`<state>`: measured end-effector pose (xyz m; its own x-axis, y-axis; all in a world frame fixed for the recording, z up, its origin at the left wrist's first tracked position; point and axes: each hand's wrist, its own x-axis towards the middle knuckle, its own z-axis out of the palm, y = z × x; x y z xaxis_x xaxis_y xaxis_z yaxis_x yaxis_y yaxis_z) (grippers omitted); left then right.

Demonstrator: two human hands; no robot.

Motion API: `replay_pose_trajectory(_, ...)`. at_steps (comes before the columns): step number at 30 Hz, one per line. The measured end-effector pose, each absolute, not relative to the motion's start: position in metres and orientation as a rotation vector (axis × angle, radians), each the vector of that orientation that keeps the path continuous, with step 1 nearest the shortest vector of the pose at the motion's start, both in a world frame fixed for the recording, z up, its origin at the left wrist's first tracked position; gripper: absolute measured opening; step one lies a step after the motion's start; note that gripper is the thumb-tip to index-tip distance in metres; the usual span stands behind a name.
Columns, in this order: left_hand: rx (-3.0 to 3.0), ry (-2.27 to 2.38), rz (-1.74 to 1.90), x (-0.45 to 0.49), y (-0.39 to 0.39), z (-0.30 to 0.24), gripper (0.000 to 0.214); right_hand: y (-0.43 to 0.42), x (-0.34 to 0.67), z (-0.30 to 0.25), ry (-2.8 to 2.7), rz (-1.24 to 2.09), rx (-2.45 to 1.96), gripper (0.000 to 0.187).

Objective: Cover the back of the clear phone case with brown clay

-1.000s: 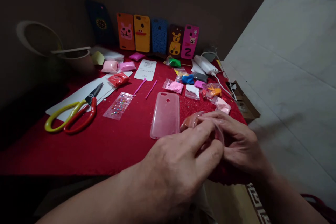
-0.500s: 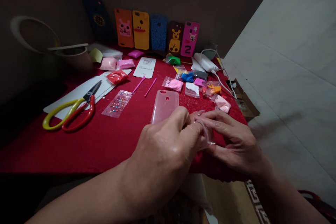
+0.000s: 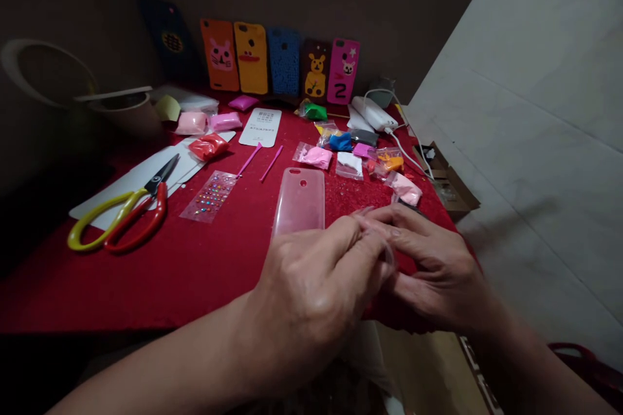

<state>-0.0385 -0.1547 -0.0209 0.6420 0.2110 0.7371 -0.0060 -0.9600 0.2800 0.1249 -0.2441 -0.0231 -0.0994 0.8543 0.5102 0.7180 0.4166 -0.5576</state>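
Note:
A small clear plastic bag [image 3: 388,260] is pinched between both my hands near the table's front edge; little of it shows and its contents are hidden. My left hand [image 3: 318,279] is closed on it with thumb and bent fingers, knuckles towards me. From the other side, my right hand [image 3: 433,259] grips it too, fingertips meeting the left ones. Just beyond my left hand lies a translucent phone case [image 3: 299,201] on the red cloth [image 3: 195,279], its lower end covered by that hand.
Bags of coloured clay [image 3: 350,162] lie at right, beside a white power strip [image 3: 372,113] with a cable. At left are scissors [image 3: 158,185], a rhinestone sheet [image 3: 209,196] and pink sticks [image 3: 271,164]. Decorated phone cases [image 3: 285,61] lean on the back wall.
The plastic bag shows less between my hands, which have drawn closer together. The view has shifted slightly, so the table things appear a little further left.

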Motion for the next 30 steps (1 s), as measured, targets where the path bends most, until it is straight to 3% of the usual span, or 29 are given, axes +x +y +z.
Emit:
replay_pose_trajectory(5, 2.545, 0.242, 1.298, -0.031, -0.155, -0.02, 0.011, -0.242, 0.124, -0.022, -1.847, 0.23, -1.337, 0.053)
replay_pose_trajectory(11, 2.126, 0.332, 0.963, -0.035, -0.151, -0.006, 0.013, -0.241, 0.124, -0.015, -1.816, 0.308, -1.352, 0.037)
replay_pose_trajectory(18, 1.591, 0.353, 0.441, -0.043, -0.141, 0.004, 0.012, -0.242, 0.128, -0.02, -1.795, 0.308, -1.343, 0.037)
replay_pose_trajectory(30, 0.847, 0.238, 0.263, -0.047, -0.125, -0.011, 0.009, -0.243, 0.127, -0.019, -1.779, 0.298, -1.352, 0.032)
